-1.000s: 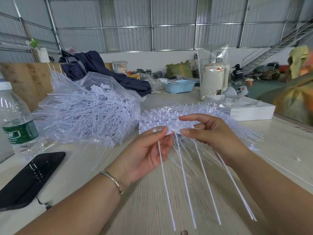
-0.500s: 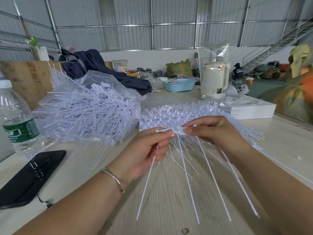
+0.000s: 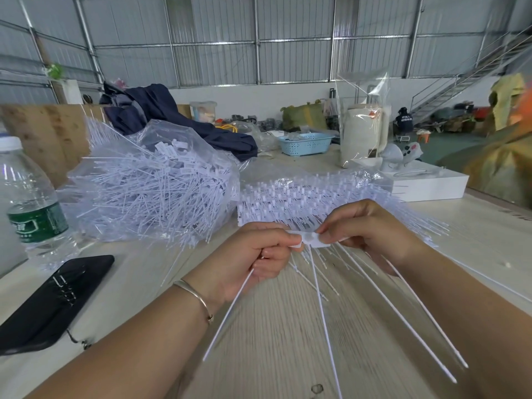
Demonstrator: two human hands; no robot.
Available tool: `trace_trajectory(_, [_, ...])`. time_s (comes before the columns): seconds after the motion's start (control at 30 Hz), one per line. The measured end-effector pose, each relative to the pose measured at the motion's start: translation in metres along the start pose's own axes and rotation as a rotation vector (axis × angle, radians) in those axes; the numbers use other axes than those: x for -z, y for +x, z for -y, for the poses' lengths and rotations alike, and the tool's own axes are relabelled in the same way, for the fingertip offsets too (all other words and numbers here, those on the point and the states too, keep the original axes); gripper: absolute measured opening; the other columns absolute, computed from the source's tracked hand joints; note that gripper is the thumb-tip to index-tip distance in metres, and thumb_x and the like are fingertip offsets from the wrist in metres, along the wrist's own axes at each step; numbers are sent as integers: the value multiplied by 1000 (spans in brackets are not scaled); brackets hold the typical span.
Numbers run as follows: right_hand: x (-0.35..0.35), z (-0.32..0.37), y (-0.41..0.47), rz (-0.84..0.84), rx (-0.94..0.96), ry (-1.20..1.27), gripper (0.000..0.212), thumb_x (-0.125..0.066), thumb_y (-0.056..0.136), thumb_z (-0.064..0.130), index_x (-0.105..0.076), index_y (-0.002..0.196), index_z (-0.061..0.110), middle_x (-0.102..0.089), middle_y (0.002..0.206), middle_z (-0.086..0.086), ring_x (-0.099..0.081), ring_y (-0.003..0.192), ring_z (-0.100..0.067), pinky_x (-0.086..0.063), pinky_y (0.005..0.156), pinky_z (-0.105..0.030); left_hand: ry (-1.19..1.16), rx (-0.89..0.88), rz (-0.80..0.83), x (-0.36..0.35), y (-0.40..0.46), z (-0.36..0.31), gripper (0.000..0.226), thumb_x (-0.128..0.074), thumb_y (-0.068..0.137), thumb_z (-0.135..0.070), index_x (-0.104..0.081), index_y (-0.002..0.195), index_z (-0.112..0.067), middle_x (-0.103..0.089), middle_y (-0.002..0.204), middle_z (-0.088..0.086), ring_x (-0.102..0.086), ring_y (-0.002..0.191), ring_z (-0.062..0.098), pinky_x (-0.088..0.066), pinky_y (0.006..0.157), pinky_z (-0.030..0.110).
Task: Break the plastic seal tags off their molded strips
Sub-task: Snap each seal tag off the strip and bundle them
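Between my hands I hold a short white molded strip (image 3: 312,239) of seal tags, its thin tails hanging down toward me. My left hand (image 3: 253,262) pinches the leftmost tag, whose tail (image 3: 227,315) slants down and left through my curled fingers. My right hand (image 3: 371,228) pinches the right part of the strip, with three tails fanning below it. Behind my hands lies a stack of whole strips (image 3: 302,200) on the table. To the left a clear bag of loose tags (image 3: 155,185) bulges.
A water bottle (image 3: 27,205) and a black phone (image 3: 49,303) sit at the left of the pale wooden table (image 3: 273,341). A white box (image 3: 429,187), a cream jug in plastic (image 3: 364,136), a blue basket (image 3: 306,144) and dark cloth (image 3: 178,119) stand farther back.
My left hand has curled tighter round the leftmost tag and swung its tail out to the left, away from the other tails. Both hands have dropped slightly toward me.
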State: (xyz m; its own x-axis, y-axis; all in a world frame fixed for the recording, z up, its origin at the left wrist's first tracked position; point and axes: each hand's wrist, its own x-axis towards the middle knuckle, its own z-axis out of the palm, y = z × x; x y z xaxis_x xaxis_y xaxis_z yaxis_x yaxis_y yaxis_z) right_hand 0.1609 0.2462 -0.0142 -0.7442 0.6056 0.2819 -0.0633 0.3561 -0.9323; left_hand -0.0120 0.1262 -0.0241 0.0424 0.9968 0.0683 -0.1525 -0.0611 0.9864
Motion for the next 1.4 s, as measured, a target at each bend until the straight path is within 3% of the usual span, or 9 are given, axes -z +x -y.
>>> trace_trajectory(0.17, [-4, 0, -1, 71, -26, -56, 16, -76, 47, 19, -75, 60, 10, -42, 43, 0, -30, 44, -9, -24, 43, -16, 112, 7, 1, 0, -2, -4, 25, -59, 76, -11, -61, 52, -19, -24, 48, -7, -18, 37, 5, -17, 35, 16])
trace_trajectory(0.37, [-1, 0, -1, 88, -7, -105, 35, -74, 48, 28, -71, 64, -3, -37, 50, -11, -28, 48, -12, -24, 45, -18, 255, 93, -12, 3, 1, 2, 27, -59, 72, -6, -53, 49, -19, -20, 48, -5, -15, 38, 7, -14, 38, 14])
trace_trajectory(0.6, [-9, -2, -1, 257, -15, -179, 27, -71, 50, 27, -73, 62, 4, -46, 53, -13, -36, 51, -10, -31, 48, -16, 448, 297, 214, 7, -3, 0, 19, -65, 50, -15, -53, 62, -8, -24, 48, -3, -15, 37, 10, -14, 43, 12])
trace_trajectory(0.7, [6, -3, 0, 174, -19, -154, 25, -71, 49, 30, -73, 61, 7, -50, 58, -17, -40, 57, -20, -34, 54, -21, 620, 390, 322, 3, -8, 7, 11, -66, 55, -13, -62, 64, -7, -30, 48, -1, -18, 39, 11, -14, 44, 16])
trace_trajectory(0.83, [16, -7, 1, 40, 8, -39, 21, -78, 56, 25, -76, 70, 10, -54, 55, -4, -38, 48, -7, -31, 47, -13, 361, 279, 217, 7, -2, 8, 30, -66, 82, -5, -62, 58, -23, -32, 47, -9, -24, 40, 5, -17, 43, 18])
trace_trajectory(0.97, [8, -8, 3, 14, 43, 34, 10, -66, 68, 12, -74, 74, 12, -49, 61, -8, -38, 51, -8, -33, 51, -15, 113, 179, 133, 15, 0, 7, 33, -63, 75, 4, -46, 61, -22, -30, 57, -4, -25, 42, 4, -19, 43, 17])
trace_trajectory(1.1, [4, -7, 3, -32, -13, 50, 22, -52, 57, 9, -63, 76, 7, -49, 67, -9, -36, 58, -14, -26, 59, -27, -98, 176, -6, 17, 3, 11, 45, -63, 76, 3, -28, 64, -23, -24, 57, -4, -24, 40, 4, -17, 39, 15])
trace_trajectory(1.27, [-1, -7, 2, -121, 11, -29, 10, -57, 76, -3, -61, 78, 6, -52, 64, -5, -44, 58, -13, -36, 55, -17, -244, 243, -121, 13, 6, 11, 25, -61, 87, -29, -48, 68, -18, -33, 56, -5, -24, 35, 3, -14, 33, 13])
trace_trajectory(1.4, [-9, -10, 0, -116, 73, -148, 21, -56, 83, -10, -65, 82, 9, -56, 61, 3, -48, 60, -14, -39, 63, -25, -197, 220, -213, 13, 8, 10, 51, -49, 91, -56, -67, 92, -8, -38, 57, -5, -21, 37, 3, -10, 36, 15])
